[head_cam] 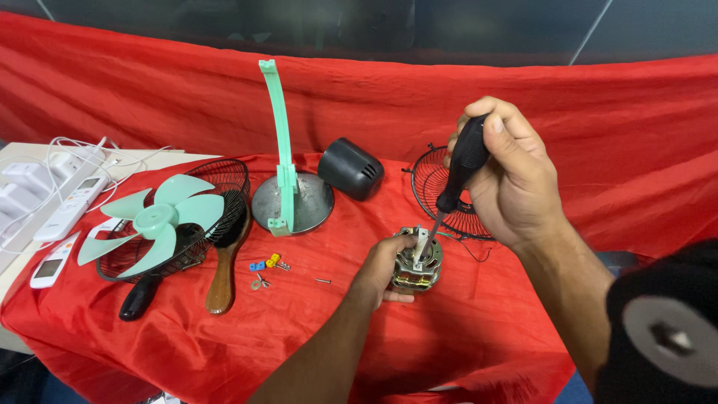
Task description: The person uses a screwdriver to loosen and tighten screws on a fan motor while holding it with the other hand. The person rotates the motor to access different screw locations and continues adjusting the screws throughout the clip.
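My left hand (380, 271) grips a small metal fan motor (419, 262) that rests on the red cloth (314, 329). My right hand (512, 176) is closed around the black handle of a screwdriver (462, 161). Its shaft slants down and its tip touches the top of the motor, beside the upright motor shaft.
A mint green fan blade (153, 217) lies on a black wire guard (217, 179). A wooden hairbrush (224, 258), a black handle (138, 298), small screws and coloured bits (269, 263), a round base with a green stand (288, 198), a black motor cover (350, 169) and a second guard (441, 191) surround the motor. Remotes (67, 209) lie at the left.
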